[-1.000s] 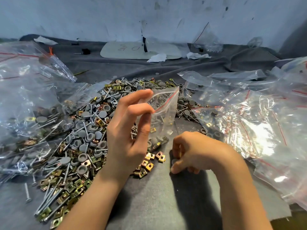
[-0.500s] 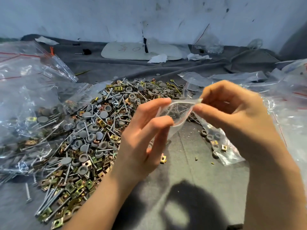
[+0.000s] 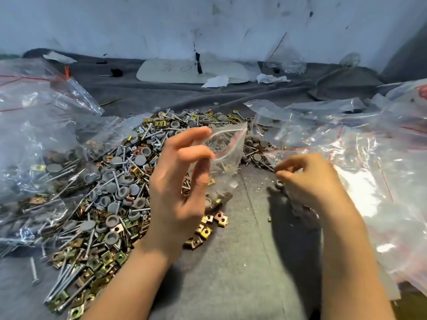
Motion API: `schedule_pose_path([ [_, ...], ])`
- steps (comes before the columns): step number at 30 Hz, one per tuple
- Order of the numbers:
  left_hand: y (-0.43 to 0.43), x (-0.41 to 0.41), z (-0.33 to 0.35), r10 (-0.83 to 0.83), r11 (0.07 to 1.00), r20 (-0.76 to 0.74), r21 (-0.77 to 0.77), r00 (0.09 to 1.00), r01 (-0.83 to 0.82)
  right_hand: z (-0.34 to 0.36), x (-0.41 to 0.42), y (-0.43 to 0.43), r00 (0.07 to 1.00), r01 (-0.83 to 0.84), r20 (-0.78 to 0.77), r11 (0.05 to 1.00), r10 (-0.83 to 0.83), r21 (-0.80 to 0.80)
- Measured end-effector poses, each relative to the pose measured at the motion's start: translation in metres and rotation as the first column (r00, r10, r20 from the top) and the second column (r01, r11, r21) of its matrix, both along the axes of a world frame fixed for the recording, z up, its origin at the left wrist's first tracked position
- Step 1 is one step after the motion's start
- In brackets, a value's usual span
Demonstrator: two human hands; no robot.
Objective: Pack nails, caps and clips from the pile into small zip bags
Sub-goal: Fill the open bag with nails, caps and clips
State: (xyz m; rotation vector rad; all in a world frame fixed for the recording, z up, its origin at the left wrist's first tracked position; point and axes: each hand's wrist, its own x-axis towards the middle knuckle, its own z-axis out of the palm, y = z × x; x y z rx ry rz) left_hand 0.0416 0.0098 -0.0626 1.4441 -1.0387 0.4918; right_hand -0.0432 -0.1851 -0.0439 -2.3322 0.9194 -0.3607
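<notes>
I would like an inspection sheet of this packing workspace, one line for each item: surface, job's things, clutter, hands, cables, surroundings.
Surface: wrinkled grey cloth covers the work area.
Job's things: pile of silver nails, grey round caps and brass square clips at the left; small clear zip bag with a red strip, some pieces at its bottom.
Clutter: large clear plastic bags at left and at right; crumpled white paper scraps; flat white board at the back.
Hands: left hand pinches the small bag; right hand has curled fingers, its hold is blurred.
Cables: one thin dark wire on the wall.
Surroundings: pale stained wall.
</notes>
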Motion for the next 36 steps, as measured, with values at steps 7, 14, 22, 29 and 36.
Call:
schedule_pose_path([
  [7,0.000,0.000,-0.001,-0.018,0.999,-0.084,-0.035,0.996,0.015,-0.021,0.006,-0.006,0.982,0.047,-0.178,0.992,-0.067,-0.115],
  [14,0.000,-0.001,0.003,-0.003,1.000,-0.019,0.000,1.000,0.003,0.001,0.001,0.000,0.896,-0.059,0.441,0.998,0.046,0.016],
  [22,-0.002,-0.005,-0.003,-0.066,0.995,0.167,0.085,0.984,0.053,0.050,-0.010,0.057,0.566,-0.354,0.653,0.864,0.503,-0.359],
  [29,0.000,-0.001,-0.001,-0.035,0.999,0.028,0.003,0.999,0.035,0.037,-0.004,0.041,0.620,-0.415,0.717,0.909,0.319,-0.046],
  [36,0.000,-0.001,-0.002,-0.104,0.993,-0.179,-0.079,0.978,0.091,0.014,0.014,0.043,0.650,-0.528,0.739,0.803,0.174,0.275],
])
